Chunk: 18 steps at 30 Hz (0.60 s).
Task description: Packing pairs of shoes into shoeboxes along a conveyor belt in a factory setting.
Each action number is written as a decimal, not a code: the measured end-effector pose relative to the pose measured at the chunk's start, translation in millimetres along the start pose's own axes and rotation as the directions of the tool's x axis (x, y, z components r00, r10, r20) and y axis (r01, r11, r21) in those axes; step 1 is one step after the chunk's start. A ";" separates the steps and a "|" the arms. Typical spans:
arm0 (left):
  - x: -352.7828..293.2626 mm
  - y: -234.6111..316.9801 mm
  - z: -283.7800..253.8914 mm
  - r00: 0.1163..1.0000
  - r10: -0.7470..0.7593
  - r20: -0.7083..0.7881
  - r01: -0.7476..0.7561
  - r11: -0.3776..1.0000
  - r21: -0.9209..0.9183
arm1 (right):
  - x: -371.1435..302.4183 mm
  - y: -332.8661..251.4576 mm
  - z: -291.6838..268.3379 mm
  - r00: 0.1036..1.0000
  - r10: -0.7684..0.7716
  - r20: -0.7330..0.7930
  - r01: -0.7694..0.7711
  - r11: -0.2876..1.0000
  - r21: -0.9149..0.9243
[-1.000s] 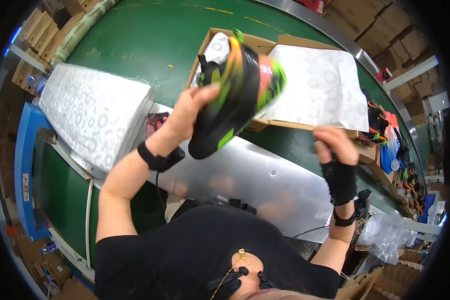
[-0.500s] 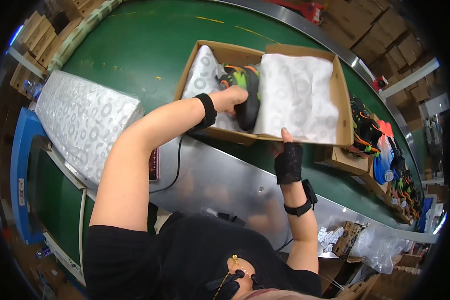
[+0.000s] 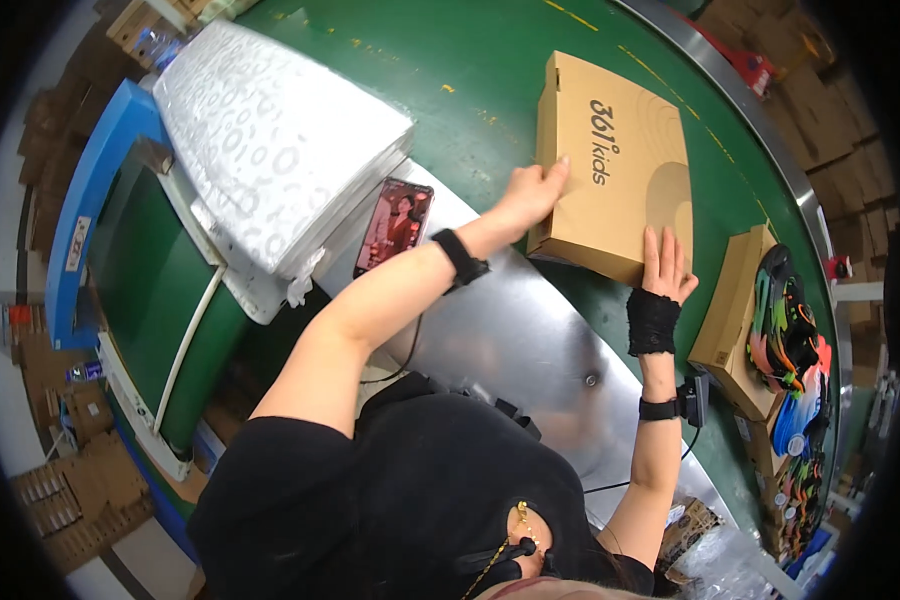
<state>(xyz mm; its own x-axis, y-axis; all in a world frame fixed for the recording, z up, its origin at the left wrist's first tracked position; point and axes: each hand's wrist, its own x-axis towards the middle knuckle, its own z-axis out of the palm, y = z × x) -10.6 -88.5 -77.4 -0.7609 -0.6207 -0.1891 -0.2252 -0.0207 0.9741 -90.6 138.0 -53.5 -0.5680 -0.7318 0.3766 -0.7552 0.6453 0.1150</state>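
Note:
A brown cardboard shoebox [image 3: 625, 140] with its lid down lies on the green conveyor belt in front of me. My left hand [image 3: 532, 197] is at the box's left side, its fingers curled and the thumb against the lid's edge. On the near right corner rests my right hand [image 3: 668, 265], with fingers stretched over the lid. Whatever is inside the box is hidden. A black fingerless glove or wrist cover [image 3: 654, 322] is on my right wrist, and each forearm wears a black strap.
A stack of patterned wrapping paper [image 3: 280, 130] stands at the left, beside a phone [image 3: 394, 228] on the metal ledge [image 3: 530, 340]. Right of the box, open shoeboxes [image 3: 725, 310] hold colourful shoes [image 3: 785, 320] along the belt. A blue frame [image 3: 65, 240] is far left.
The open shoebox with a shoe and paper inside is now covered by its lid. My left hand has left the shoe for the box's side; my right hand has moved onto the lid.

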 end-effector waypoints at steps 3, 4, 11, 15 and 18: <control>-21.3 -5.6 11.3 0.978 0.148 -0.150 -0.115 0.971 0.210 | -15.4 4.8 5.1 1.000 -0.031 -0.003 0.031 0.996 -0.083; -28.8 -4.4 10.6 0.979 0.171 -0.109 -0.146 0.967 0.208 | -20.4 6.1 4.4 0.999 -0.040 -0.027 0.037 0.994 -0.100; -16.2 13.1 -9.3 0.931 -0.279 0.237 0.327 0.924 -0.197 | -1.4 9.3 -30.2 0.993 -0.053 0.102 0.054 0.999 -0.006; -12.6 29.0 -8.4 0.840 -0.335 0.428 0.478 0.830 -0.288 | 2.7 12.0 -59.9 0.995 -0.070 0.065 0.067 0.997 0.045; -23.8 39.9 -13.7 0.835 -0.295 0.465 0.468 0.825 -0.317 | 2.8 7.0 -87.6 0.996 -0.093 -0.009 0.093 0.996 0.007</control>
<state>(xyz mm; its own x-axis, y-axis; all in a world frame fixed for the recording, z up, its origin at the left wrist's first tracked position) 6.9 -85.2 -32.3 -0.8519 -0.1474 -0.5026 -0.3489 -0.5560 0.7544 -68.8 159.7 28.8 -0.4924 -0.7867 0.3724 -0.8070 0.5729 0.1432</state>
